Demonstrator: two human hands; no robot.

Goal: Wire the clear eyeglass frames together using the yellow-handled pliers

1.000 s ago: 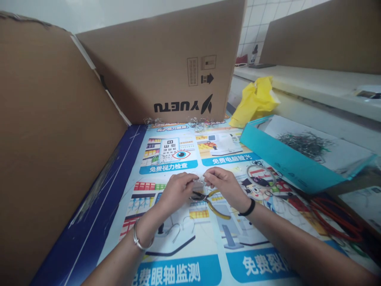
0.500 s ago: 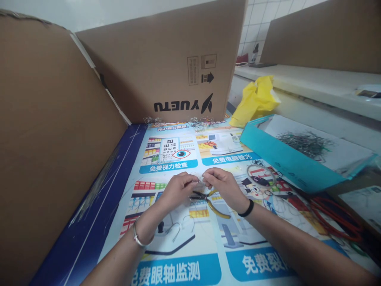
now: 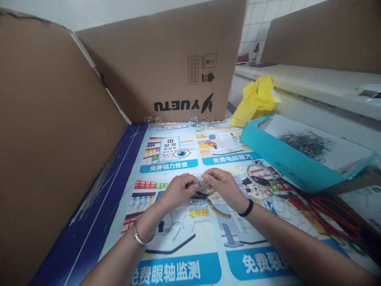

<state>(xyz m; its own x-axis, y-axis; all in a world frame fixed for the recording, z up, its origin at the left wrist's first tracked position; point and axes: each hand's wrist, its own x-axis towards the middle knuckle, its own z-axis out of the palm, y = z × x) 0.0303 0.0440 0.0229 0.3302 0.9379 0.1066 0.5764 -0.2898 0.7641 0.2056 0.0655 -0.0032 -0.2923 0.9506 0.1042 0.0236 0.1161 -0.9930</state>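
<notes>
My left hand and my right hand meet above the printed mat, fingertips a small gap apart. Both are closed in a pinch on a thin, shiny wire that spans the gap; its ends are hidden by my fingers. Just beneath lies a pair of pliers with yellow handles and dark jaws, partly covered by my hands. Short bent pieces of wire rest on the mat below my left hand.
A blue box holding a heap of thin wire pieces stands right. Behind it sits a yellow bag. Wire coils and red-orange loops lie at right. Cardboard walls rise behind and left. Tangled wire lines the back.
My hands stay in nearly the same place. The left fingers have shifted slightly around the wire, and the pliers remain where they were.
</notes>
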